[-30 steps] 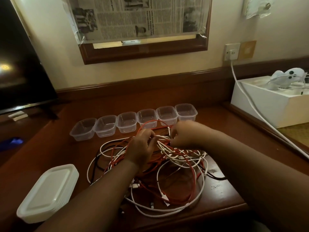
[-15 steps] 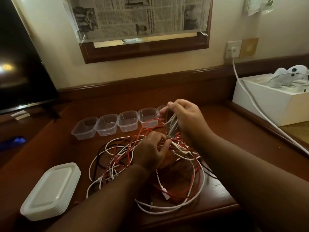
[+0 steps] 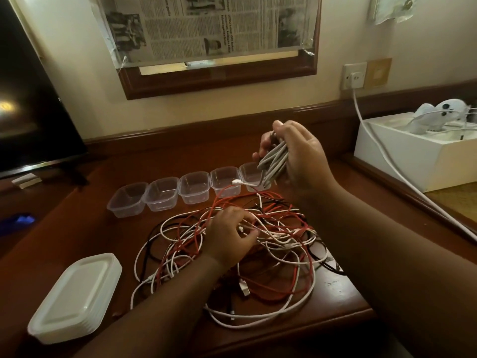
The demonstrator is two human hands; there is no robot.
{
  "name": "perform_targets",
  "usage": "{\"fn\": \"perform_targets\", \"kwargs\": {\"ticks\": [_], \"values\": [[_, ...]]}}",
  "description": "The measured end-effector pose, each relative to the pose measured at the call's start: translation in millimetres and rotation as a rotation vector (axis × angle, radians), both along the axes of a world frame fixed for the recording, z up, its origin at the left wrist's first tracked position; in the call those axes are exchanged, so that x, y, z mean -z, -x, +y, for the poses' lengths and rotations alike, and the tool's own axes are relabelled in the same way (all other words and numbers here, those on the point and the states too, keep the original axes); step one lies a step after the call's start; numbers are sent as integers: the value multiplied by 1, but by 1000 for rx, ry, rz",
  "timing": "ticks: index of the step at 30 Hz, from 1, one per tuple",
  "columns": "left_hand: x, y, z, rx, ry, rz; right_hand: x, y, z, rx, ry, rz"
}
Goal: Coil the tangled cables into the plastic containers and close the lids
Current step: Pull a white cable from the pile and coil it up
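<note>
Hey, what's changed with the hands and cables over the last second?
The right hand gathered a bundle of white cable and lifted it off the tangled pile, above the row of containers. The left hand stayed on the pile. Containers and stacked lids did not move.

Dark television [image 3: 28, 99], newspaper [image 3: 206, 27], white box [image 3: 413, 156]

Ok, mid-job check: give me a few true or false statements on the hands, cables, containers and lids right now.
1. The right hand holds a folded bundle of grey cable above the table. True.
2. The left hand rests on the stack of lids. False: it is in the tangled cables.
3. The visible containers are empty. True.
4. The lids are already on the containers. False: they sit stacked at the table's front left.
</note>
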State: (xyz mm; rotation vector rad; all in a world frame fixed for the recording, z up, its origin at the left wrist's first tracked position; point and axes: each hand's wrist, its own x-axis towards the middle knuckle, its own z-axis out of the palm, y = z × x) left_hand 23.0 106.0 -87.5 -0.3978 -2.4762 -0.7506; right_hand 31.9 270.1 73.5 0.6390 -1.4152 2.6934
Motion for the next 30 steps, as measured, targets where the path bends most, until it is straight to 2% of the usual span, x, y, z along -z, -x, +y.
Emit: {"fn": "perform_targets", "kwargs": {"ticks": [3, 5, 7, 9, 12, 14, 19, 22, 26, 28, 30], "values": [[-20, -9, 6, 82, -367, -169, 11, 2, 4, 4, -13, -32], [-41, -18, 10, 143, -727, -397, 16, 2, 6, -27, -1, -62], [-61, -23, 12, 203, -1017, -666, 20, 0, 7, -73, -72, -41], [-77, -27, 10, 202, -1105, -894, 25, -7, 7, -97, -238, 53], [-91, -35, 6, 177, -1046, -1070, 31, -18, 6, -77, -460, 200], [-96, -42, 4, 180, -1131, -1049, 33, -25, 6, -57, -610, 251], [-109, -54, -5, 138, -1451, -770, 37, -59, 0, -91, -1073, 370], [-122, -67, -16, 176, -1534, -678, 45, -83, -6, -167, -1321, 444], [-139, -104, -22, 250, -1393, -611, 57, -114, -11, -320, -1510, 551], [-144, -122, -22, 249, -1298, -582, 59, -122, -10, -274, -1483, 522], [-144, -139, -23, 233, -1218, -571, 55, -129, -7, -135, -1354, 468]]}}
